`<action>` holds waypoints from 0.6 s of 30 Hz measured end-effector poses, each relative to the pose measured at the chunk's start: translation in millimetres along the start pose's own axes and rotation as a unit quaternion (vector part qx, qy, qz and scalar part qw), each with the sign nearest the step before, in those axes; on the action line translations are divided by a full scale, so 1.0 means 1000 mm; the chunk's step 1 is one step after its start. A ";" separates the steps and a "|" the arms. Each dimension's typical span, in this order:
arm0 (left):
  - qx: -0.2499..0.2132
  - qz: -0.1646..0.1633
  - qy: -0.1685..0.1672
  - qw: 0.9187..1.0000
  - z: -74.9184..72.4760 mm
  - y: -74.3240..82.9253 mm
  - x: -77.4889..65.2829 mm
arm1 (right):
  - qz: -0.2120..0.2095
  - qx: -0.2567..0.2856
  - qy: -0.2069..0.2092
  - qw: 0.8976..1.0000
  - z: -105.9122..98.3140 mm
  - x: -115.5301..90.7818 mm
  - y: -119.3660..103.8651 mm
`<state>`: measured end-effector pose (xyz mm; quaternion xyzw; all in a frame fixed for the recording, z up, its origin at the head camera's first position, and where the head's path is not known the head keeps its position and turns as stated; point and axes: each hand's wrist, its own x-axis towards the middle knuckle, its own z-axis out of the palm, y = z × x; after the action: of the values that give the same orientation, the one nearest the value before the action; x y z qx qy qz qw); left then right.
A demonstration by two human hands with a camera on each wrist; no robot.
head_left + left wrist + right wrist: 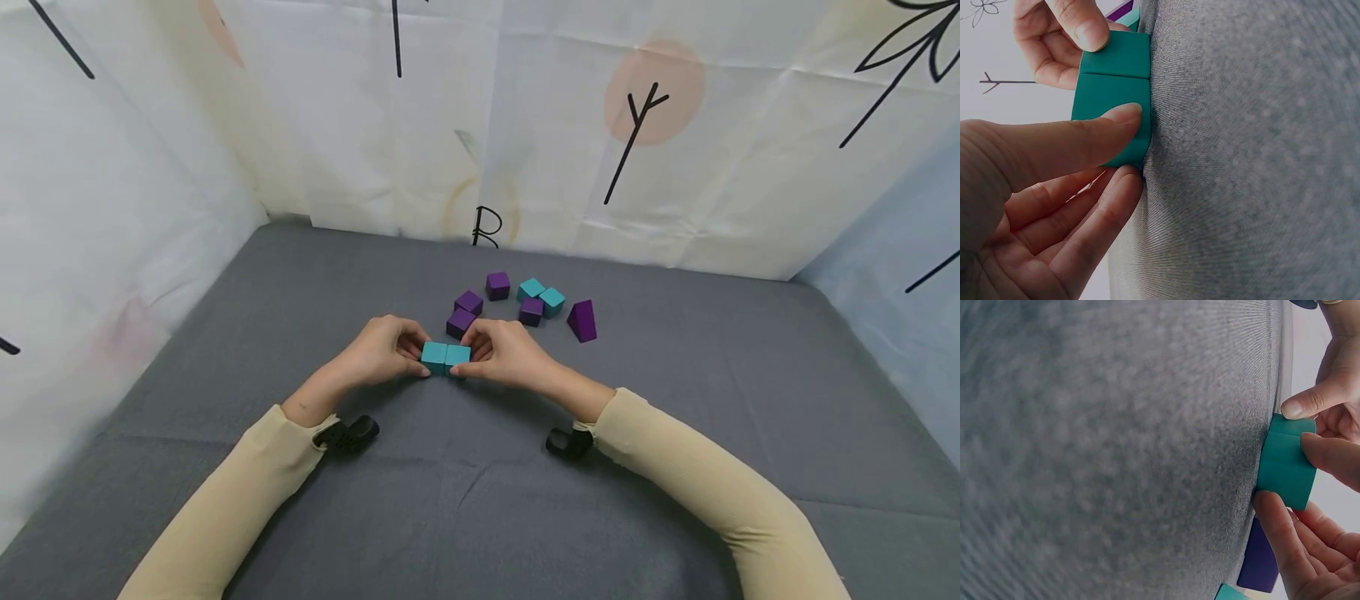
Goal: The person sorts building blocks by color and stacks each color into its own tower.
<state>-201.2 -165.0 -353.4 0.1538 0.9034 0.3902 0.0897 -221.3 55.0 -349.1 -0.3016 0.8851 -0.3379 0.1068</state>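
Two teal cubes stand side by side on the grey cloth, their faces meeting along a thin seam. My left hand (378, 352) pinches the left teal cube (433, 356), thumb on its near face and fingertips at its outer side. My right hand (513, 354) grips the right teal cube (458, 355) in the same manner from the other side. The left wrist view shows the left thumb (1124, 115) lying across the cube's face. In the right wrist view the right index finger (1269, 503) touches the outer side, low by the cloth.
Just beyond the hands lie several purple cubes (498, 286), two more teal cubes (552, 302) and a purple wedge (582, 322). The purple cube (461, 323) nearest me sits right behind the held pair. Grey cloth (465, 517) covers the table, and a patterned white curtain (555, 125) hangs behind.
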 end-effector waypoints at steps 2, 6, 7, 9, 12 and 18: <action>0.002 -0.001 0.001 1.000 0.001 0.000 0.000 | -0.003 -0.003 -0.002 1.000 0.000 0.000 0.000; 0.004 -0.002 0.001 1.000 0.000 -0.001 -0.001 | -0.016 -0.013 -0.020 1.000 0.000 0.000 0.000; 0.005 -0.002 0.001 1.000 0.001 -0.002 -0.001 | -0.017 -0.013 -0.025 0.999 0.000 0.000 0.000; 0.003 -0.001 0.000 1.000 0.001 -0.003 -0.001 | -0.018 -0.007 -0.030 0.999 -0.001 0.000 0.000; -0.001 0.001 -0.002 1.000 0.002 -0.003 -0.001 | -0.016 0.007 -0.025 1.000 -0.004 0.000 0.002; -0.003 -0.003 -0.002 1.000 0.002 -0.001 0.001 | -0.028 0.020 0.017 0.999 -0.013 -0.001 0.007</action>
<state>-201.6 -163.4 -355.5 0.1513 0.9024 0.3926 0.0932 -229.0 67.0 -344.3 -0.3184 0.8711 -0.3635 0.0876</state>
